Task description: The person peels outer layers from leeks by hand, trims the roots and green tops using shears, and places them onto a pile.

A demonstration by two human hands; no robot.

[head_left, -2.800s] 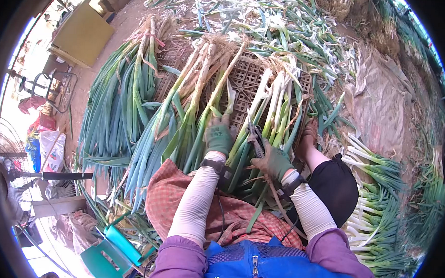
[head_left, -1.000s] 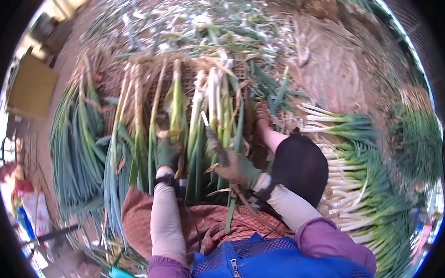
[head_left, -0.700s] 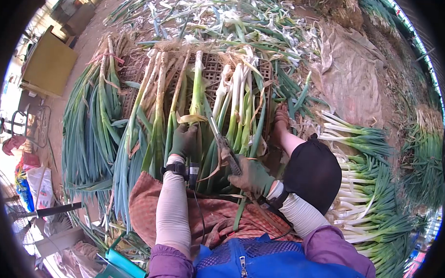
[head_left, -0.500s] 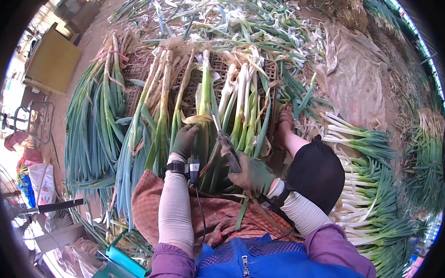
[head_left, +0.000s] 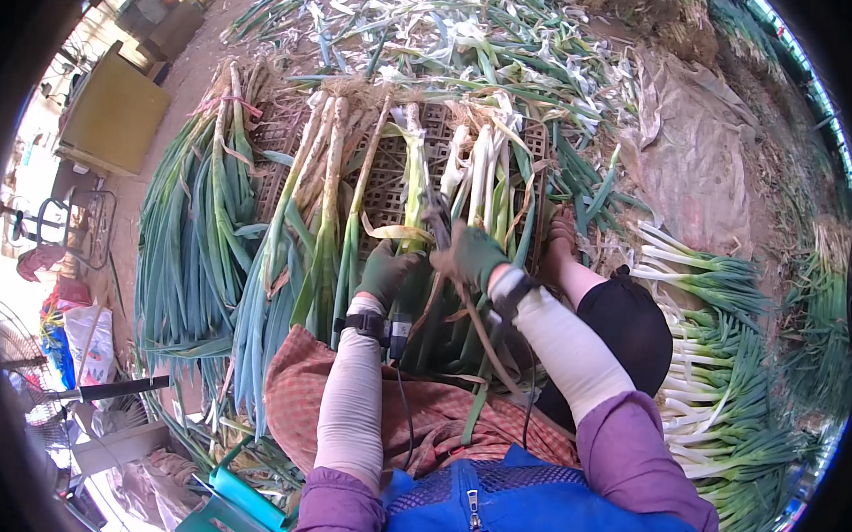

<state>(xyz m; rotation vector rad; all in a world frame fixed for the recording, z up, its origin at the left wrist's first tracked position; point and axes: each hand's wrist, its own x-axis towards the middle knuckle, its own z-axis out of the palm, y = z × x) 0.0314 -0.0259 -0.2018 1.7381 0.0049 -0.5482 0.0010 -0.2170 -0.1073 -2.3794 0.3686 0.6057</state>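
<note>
While the head camera looks down past a blue mesh vest (head_left: 530,499) and purple sleeves, both hands, in dark green knit gloves, work at one green onion stalk (head_left: 412,186) lying on a brown plastic crate (head_left: 382,171).

The left hand (head_left: 386,272) has its grip closed around the lower, leafy part of that stalk, fingers curled fully round it, at the crate's near edge. A black strap circles the wrist, with a thin black cable running back along the pale arm cover.

The right hand (head_left: 470,253) lies just beside the left, touching the same stalk a little farther up. Its grip is wrapped shut on the dark handle of a small knife (head_left: 438,218), whose short blade lies against the stalk. A long dry strip of onion skin trails down from this hand.

The stalk is long and straight, pale green to white near its root end, which points away across the crate; a curl of yellowed peel hangs off it by the left hand.

The crate's top is a rigid lattice of small square holes. On it, to the left of the held stalk, lie unpeeled onions (head_left: 321,169) with dull, papery brown skins and tangled roots. To its right lie peeled onions (head_left: 481,174), smooth and white.

Left of the crate a big bundle of long blue-green leaves (head_left: 192,239) rests on the ground. Beyond the crate, trimmings (head_left: 453,42) litter the dirt. Right of the crate, past a bare foot and a black-clad knee, cleaned onions (head_left: 716,276) are stacked.
</note>
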